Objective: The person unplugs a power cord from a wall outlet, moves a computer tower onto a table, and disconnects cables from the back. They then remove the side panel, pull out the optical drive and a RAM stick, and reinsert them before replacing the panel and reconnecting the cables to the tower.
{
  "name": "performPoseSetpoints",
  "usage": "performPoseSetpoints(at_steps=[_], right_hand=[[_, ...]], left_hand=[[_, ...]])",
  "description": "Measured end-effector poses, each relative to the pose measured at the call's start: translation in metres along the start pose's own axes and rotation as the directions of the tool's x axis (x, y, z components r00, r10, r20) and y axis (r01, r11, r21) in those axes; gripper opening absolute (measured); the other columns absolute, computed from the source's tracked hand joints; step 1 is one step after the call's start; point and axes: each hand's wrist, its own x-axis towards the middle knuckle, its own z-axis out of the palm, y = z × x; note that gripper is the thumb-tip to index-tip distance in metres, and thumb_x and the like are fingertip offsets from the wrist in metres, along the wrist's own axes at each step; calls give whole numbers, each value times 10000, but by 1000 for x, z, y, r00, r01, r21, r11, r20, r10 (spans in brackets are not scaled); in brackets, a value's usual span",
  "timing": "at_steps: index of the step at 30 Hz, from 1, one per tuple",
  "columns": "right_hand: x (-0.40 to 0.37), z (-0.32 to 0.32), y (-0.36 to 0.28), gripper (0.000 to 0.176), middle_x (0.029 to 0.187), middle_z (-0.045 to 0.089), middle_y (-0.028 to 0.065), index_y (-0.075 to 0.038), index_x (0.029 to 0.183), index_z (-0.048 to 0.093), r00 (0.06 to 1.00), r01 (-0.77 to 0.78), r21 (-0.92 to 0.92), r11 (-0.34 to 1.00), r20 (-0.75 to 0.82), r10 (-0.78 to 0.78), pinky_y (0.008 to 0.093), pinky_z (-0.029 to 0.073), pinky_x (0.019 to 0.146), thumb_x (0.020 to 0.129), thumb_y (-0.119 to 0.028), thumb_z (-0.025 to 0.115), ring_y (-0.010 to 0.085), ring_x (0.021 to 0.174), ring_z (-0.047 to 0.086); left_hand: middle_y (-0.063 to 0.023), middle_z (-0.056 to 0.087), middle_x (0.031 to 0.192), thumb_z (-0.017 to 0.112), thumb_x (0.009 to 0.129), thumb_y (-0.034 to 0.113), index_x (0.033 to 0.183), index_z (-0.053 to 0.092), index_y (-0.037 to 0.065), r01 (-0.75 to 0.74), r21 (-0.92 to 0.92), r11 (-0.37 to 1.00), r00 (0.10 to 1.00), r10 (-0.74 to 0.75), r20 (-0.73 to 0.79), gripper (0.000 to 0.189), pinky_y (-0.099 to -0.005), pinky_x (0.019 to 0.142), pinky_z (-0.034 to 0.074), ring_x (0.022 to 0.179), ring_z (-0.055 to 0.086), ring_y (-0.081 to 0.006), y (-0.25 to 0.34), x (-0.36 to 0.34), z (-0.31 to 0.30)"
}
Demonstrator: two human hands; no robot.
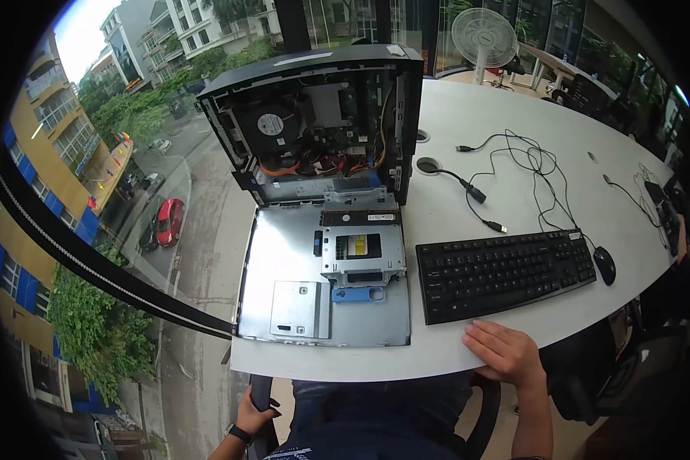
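My right hand (502,351) rests at the table's front edge, just below the black keyboard (506,274), with its fingers lying flat on the white top. Low on the left, my left hand (254,414) is beside the chair's black armrest (261,389), its fingers around it. An opened desktop computer case (314,115) stands upright, showing a fan and orange cables. In front of it lies a metal side panel (284,261), carrying a drive bracket (362,249), a blue latch piece (358,294) and a metal plate (295,307).
A black mouse (605,265) sits right of the keyboard. Tangled cables (540,159) and a short adapter cable (477,195) lie behind it, near a round grommet hole (428,165). A white fan (484,38) stands beyond the table. Windows are at the left.
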Motion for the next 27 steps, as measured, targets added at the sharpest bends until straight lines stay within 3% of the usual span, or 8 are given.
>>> performPoseSetpoints(at_steps=[7, 9, 13, 17, 19, 21, 23, 27], right_hand=[[6, -10, -18, 500, 1123, 747, 133, -26, 1065, 748, 985, -136, 110, 985, -87, 146, 389, 605, 917, 698, -357, 826, 308, 1095, 715], [3, -9, -16, 486, 1097, 754, 144, -22, 1025, 757, 982, -146, 155, 977, -96, 162, 388, 606, 906, 689, -360, 855, 314, 1075, 723], [31, -15, -14, 268, 943, 769, 124, -24, 886, 740, 977, -144, 169, 975, -132, 167, 364, 615, 784, 729, -217, 840, 296, 873, 757], [116, -14, -23, 119, 874, 756, 118, -17, 861, 734, 940, -45, 135, 990, -329, 87, 363, 595, 712, 792, -95, 793, 284, 800, 746], [157, -13, -25, 157, 849, 728, 110, -17, 912, 717, 948, -37, 114, 993, -309, 71, 367, 571, 711, 822, -130, 779, 300, 787, 709], [196, 0, -17, 239, 992, 725, 140, -7, 1024, 711, 967, -34, 105, 994, -247, 60, 391, 560, 831, 858, -174, 753, 328, 935, 690], [227, 16, -10, 363, 1191, 698, 169, 1, 1161, 689, 989, -42, 66, 997, -141, 51, 405, 530, 964, 871, -210, 744, 340, 1107, 655], [265, 49, 2, 578, 1429, 569, 174, -4, 1355, 588, 997, -21, -48, 999, 77, 25, 440, 427, 1118, 870, -277, 740, 351, 1300, 545]], left_hand=[[-161, 680, 1214, 845, 783, 176, 1424, 455, 35, 365, -408, 837, 908, -222, 356, 763, -453, 985, 540, 1162, 656, -279, -26, -5, -27], [-199, 616, 1364, 709, 932, 415, 1541, 370, 38, 525, -536, 662, 776, -112, 621, 792, -465, 1070, 481, 1277, 594, -315, -38, -2, -55], [-96, 727, 911, 663, 966, 296, 972, 700, 34, 214, -289, 933, 973, -177, 147, 265, -339, 815, 544, 854, 703, -205, -31, 46, -136], [-35, 594, 654, 647, 885, 114, 677, 562, 25, -253, 63, 966, 962, 257, -88, 242, -292, 570, 417, 574, 547, -141, 130, 63, -163], [-48, 588, 659, 654, 873, 119, 692, 564, 19, -485, 317, 815, 867, 495, 52, 226, -291, 594, 414, 609, 552, -138, 236, 46, -155], [-54, 589, 680, 660, 876, 132, 720, 583, 9, -785, 215, 581, 610, 785, 108, 214, -294, 618, 406, 651, 560, -147, 316, 49, -142], [-54, 639, 820, 647, 921, 163, 842, 631, -16, -870, 107, 481, 490, 869, 76, 196, -294, 728, 449, 775, 594, -142, 382, 68, -132], [-125, 694, 1195, 640, 989, 361, 1200, 691, 37, -857, 490, 159, 156, 987, -47, 390, -378, 997, 462, 1167, 617, -272, 501, 160, -116]])
